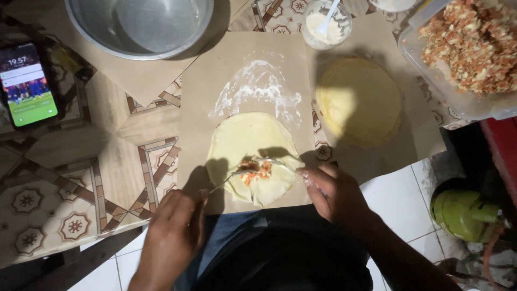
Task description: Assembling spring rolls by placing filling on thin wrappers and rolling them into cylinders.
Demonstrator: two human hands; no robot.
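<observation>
A pale round wrapper point(245, 137) lies on a sheet of brown paper point(199, 86) in front of me. A small heap of orange and white filling point(257, 170) sits on its near part. My left hand point(175, 229) pinches the handle of a thin metal utensil point(223, 182) whose tip reaches the filling from the left. My right hand point(334, 194) pinches a second thin utensil point(283, 164) that meets the filling from the right. A smear of white paste point(258, 89) marks the paper beyond the wrapper.
A stack of wrappers point(358, 99) lies to the right, and a clear tub of filling point(468, 48) stands at the far right. A cup of white paste with a spoon point(326, 24), a metal bowl point(140, 24), a lit phone point(27, 83) and a green gas cylinder point(466, 213) surround the work area.
</observation>
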